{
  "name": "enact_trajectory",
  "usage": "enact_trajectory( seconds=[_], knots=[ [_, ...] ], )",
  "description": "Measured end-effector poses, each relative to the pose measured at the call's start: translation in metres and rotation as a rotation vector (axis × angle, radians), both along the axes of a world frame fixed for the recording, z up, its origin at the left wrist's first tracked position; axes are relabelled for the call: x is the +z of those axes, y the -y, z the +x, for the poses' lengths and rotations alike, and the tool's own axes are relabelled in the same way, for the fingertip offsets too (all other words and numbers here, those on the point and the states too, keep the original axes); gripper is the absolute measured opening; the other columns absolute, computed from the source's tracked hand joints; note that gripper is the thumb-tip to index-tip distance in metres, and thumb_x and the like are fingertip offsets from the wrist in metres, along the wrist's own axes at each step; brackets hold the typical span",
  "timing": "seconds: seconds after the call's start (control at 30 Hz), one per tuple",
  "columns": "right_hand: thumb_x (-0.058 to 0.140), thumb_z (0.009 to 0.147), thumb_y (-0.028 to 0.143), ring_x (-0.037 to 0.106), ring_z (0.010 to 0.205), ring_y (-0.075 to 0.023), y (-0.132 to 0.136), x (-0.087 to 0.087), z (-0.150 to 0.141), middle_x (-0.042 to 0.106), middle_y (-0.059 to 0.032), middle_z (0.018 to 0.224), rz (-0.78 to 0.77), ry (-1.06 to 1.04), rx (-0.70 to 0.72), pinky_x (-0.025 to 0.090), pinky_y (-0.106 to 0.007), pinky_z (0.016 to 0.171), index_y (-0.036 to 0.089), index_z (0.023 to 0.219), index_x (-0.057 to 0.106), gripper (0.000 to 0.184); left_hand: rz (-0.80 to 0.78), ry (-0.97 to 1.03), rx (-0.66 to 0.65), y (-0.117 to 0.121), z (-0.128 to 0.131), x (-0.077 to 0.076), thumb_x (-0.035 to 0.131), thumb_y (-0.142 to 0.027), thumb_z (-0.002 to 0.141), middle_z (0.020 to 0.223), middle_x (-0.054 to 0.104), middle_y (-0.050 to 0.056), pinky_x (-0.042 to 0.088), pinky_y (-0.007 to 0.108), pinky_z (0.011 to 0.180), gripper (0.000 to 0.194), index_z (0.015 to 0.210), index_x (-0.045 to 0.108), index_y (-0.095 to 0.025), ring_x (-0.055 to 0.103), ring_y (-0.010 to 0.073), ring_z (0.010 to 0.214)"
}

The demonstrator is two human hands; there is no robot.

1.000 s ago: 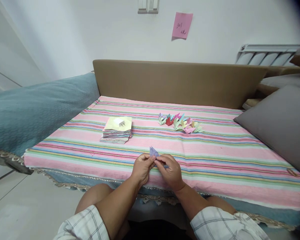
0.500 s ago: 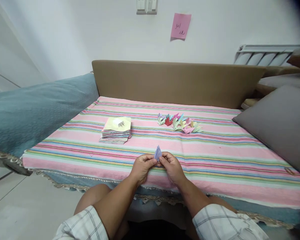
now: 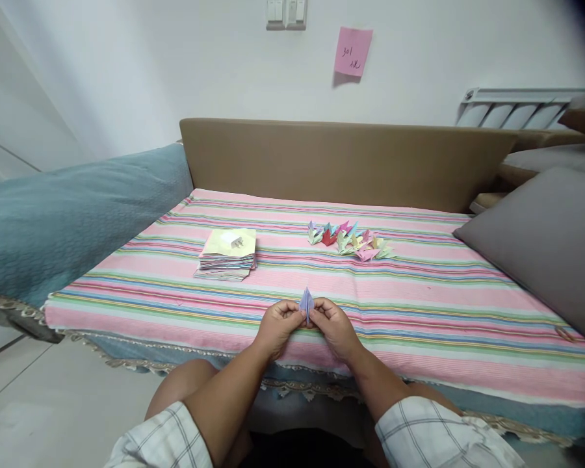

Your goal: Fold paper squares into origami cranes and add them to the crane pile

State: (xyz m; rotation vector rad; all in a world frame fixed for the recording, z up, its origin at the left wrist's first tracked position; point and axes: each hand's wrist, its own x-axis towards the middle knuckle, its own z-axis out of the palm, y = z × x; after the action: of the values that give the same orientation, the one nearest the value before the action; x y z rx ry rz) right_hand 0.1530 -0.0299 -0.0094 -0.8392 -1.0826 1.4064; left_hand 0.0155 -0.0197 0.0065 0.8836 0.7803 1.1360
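Observation:
A small folded piece of purple origami paper (image 3: 307, 301) stands point-up between my hands, with a crease or slit down its middle. My left hand (image 3: 279, 327) pinches its left side between thumb and fingers. On the right side, my right hand (image 3: 336, 328) grips it the same way. Its lower end is partly hidden behind my thumbs. Beyond my hands lies a cluster of folded paper pieces (image 3: 344, 240) in several colours. To the left sits a thick stack of square paper sheets (image 3: 227, 265), with a white plug adapter (image 3: 233, 240) on top.
A pink striped cloth (image 3: 419, 299) covers the sofa seat. Its brown backrest (image 3: 346, 162) stands behind, a blue covered armrest (image 3: 102, 201) at left, and a grey cushion (image 3: 550, 234) at right. A small brown ring-like object (image 3: 564, 334) lies near the cushion.
The purple paper has turned slightly and now shows a symmetrical face with a centre line. My thumbs have shifted a little at its base; both hands stay in place.

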Motion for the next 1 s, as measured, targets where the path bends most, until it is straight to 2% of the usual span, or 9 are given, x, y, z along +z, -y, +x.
enact_trajectory(
  seconds=[0.2,0.33,0.5,0.73,0.87,1.0],
  knots=[
    [0.069,0.068,0.043,0.055,0.059,-0.0124,0.0029,0.0069,-0.0004,0.06,0.0019,0.065,0.037,0.096,-0.056,0.048,-0.027,0.062,0.02,0.078,0.059,0.027,0.067,-0.046,0.004,0.0013,0.0015,0.0016,0.081,-0.033,0.053,0.057,0.064,-0.001,0.046,0.024,0.061,0.028,0.063,0.062,-0.014,0.058,0.0111,0.055],
    [0.064,0.073,0.044,0.058,0.068,-0.0152,0.0062,0.0077,0.0,0.063,-0.0004,0.072,0.133,0.165,-0.089,0.048,-0.029,0.067,0.02,0.081,0.061,0.026,0.087,-0.089,0.062,0.0018,0.0029,-0.003,0.08,-0.034,0.054,0.058,0.063,-0.002,0.044,0.023,0.06,0.028,0.064,0.062,-0.015,0.056,0.0104,0.056],
    [0.073,0.066,0.037,0.058,0.068,-0.0148,0.0069,0.0043,-0.0018,0.063,-0.0001,0.074,0.145,0.156,-0.072,0.048,-0.028,0.066,0.02,0.086,0.06,0.029,0.124,-0.129,0.135,0.0024,0.0031,-0.0058,0.079,-0.033,0.056,0.057,0.059,-0.003,0.04,0.02,0.057,0.026,0.06,0.061,-0.014,0.052,0.0085,0.055],
    [0.065,0.074,0.042,0.06,0.068,-0.0152,0.0031,0.0067,0.0029,0.065,-0.0005,0.072,0.124,0.136,-0.057,0.049,-0.03,0.069,0.019,0.083,0.062,0.024,0.163,-0.147,0.039,0.0012,-0.0013,-0.0002,0.076,-0.036,0.06,0.059,0.06,0.0,0.044,0.024,0.062,0.023,0.062,0.066,-0.015,0.055,0.0118,0.059],
    [0.065,0.074,0.043,0.058,0.066,-0.0138,0.003,0.0068,0.0054,0.063,0.0,0.072,0.109,0.149,-0.055,0.049,-0.029,0.068,0.019,0.08,0.062,0.025,0.259,-0.174,0.08,0.0001,-0.0027,0.0,0.078,-0.031,0.059,0.066,0.059,0.0,0.045,0.023,0.064,0.02,0.061,0.066,-0.016,0.056,0.0124,0.065],
    [0.065,0.074,0.044,0.058,0.066,-0.0139,0.0024,0.0046,0.0062,0.064,-0.0002,0.074,0.093,0.116,-0.004,0.05,-0.031,0.069,0.019,0.082,0.061,0.026,0.168,-0.075,0.053,0.0008,-0.0029,0.0022,0.081,-0.029,0.054,0.065,0.058,-0.003,0.048,0.024,0.062,0.03,0.075,0.064,-0.017,0.057,0.0112,0.061]
  ],
)
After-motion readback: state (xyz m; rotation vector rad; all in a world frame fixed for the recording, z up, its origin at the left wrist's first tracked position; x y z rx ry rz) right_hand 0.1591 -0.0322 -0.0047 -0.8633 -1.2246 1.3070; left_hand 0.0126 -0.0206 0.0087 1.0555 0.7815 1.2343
